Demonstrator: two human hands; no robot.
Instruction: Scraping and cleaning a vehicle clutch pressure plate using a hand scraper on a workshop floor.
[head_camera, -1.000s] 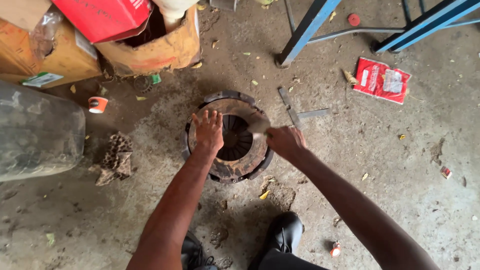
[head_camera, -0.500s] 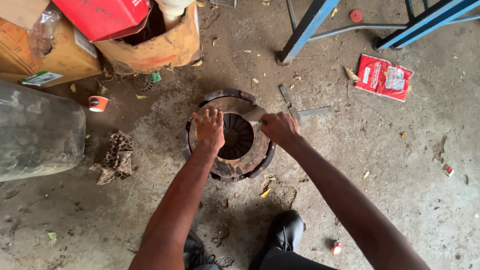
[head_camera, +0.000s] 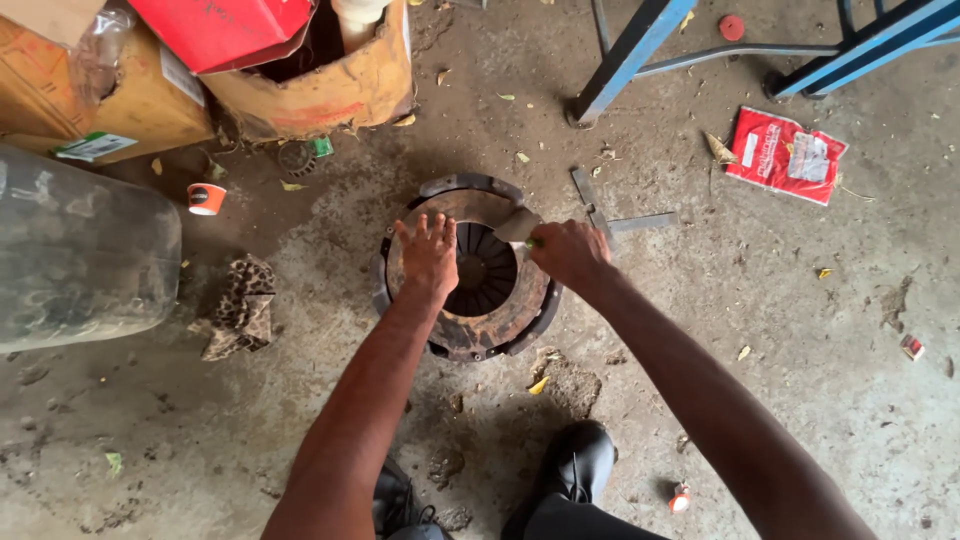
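**Hands on a rusty clutch plate on the workshop floor**

Down on the stained concrete floor (head_camera: 760, 330) lies a round, rusty clutch pressure plate (head_camera: 470, 330), flat on its back, with its ring of dark spring fingers showing in the middle. It sits near the centre of the view, just beyond the person's black shoes (head_camera: 575, 470).

On the left part of the rim, the left hand (head_camera: 430, 258) lies palm down with fingers spread. It grips nothing; it presses flat, apparently to keep the plate from shifting or spinning while the other hand works on it.

At the right of the rim, the right hand (head_camera: 568, 252) is closed around a small tool (head_camera: 520, 228) with a flat greyish blade and a hint of green at the handle. The blade angles toward the plate's rusty face, at its far right edge, a hold that suits scraping. Whether the tip touches the metal is hard to tell.

Just right of the plate a thin metal cross-shaped piece (head_camera: 610, 218) lies on the ground. To the left are a crumpled patterned rag (head_camera: 238, 305), a large clear plastic container (head_camera: 80, 260) on its side and a small orange cap (head_camera: 206, 198). Farther off stand cardboard boxes (head_camera: 330, 85), a blue metal frame (head_camera: 640, 45) and a red packet (head_camera: 785, 155).
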